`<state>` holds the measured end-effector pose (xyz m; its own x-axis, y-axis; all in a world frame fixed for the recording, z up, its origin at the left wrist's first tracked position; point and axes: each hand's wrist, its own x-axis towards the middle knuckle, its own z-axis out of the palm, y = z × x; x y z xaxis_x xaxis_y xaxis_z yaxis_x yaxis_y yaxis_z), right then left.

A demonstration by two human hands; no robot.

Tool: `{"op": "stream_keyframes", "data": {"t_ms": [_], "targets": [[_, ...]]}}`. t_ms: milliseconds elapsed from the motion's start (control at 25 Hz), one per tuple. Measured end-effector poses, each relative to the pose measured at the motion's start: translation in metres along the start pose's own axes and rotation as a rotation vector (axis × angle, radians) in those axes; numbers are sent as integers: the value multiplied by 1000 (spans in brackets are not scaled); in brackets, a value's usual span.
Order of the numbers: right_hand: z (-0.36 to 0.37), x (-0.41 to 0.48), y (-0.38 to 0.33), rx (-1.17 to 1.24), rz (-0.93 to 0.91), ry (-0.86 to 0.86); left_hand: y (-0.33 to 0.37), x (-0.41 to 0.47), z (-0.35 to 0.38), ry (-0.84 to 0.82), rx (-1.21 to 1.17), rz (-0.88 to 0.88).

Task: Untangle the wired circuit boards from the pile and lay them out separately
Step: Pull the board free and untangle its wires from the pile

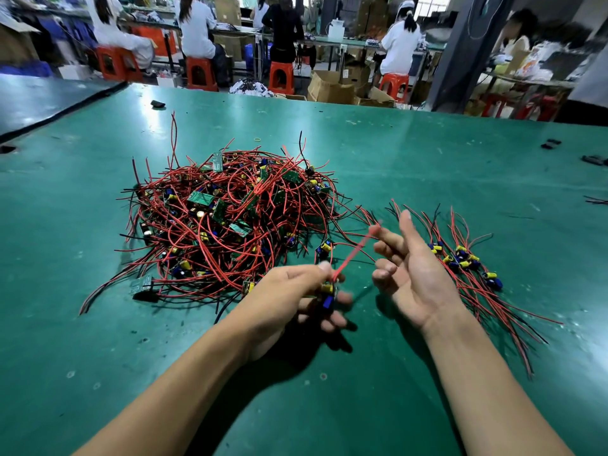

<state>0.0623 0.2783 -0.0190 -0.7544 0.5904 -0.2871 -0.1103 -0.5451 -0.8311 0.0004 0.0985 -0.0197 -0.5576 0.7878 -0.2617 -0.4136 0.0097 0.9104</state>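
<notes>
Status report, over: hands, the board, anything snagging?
Left hand grips one board, its red wire stretched to right hand, grip there unclear. Pile tangled at left; laid-out boards at right.

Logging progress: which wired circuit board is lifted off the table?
The board with yellow and blue capacitors in the left hand, its red wire stretched to the right hand; others lie on the table.

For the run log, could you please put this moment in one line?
left hand: grips board | right hand: at its red wire, grip unclear | pile: tangled
</notes>
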Motion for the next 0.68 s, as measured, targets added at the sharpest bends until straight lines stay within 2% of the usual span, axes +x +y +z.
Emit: {"op": "stream_keyframes", "data": {"t_ms": [240,440,560,640,680], "targets": [[3,1,12,-170,8,-40,13,2,-5,12,-283,23],[10,-7,14,-246,-57,-87,11,5,-10,5,-339,16],[23,-20,22,-411,-236,-182,14,6,-7,46,-276,-24],[29,-27,32,-677,-414,-183,13,0,-5,114,-254,25],[30,-28,36,-810,-509,-143,16,-3,-12,179,-363,2]]}}
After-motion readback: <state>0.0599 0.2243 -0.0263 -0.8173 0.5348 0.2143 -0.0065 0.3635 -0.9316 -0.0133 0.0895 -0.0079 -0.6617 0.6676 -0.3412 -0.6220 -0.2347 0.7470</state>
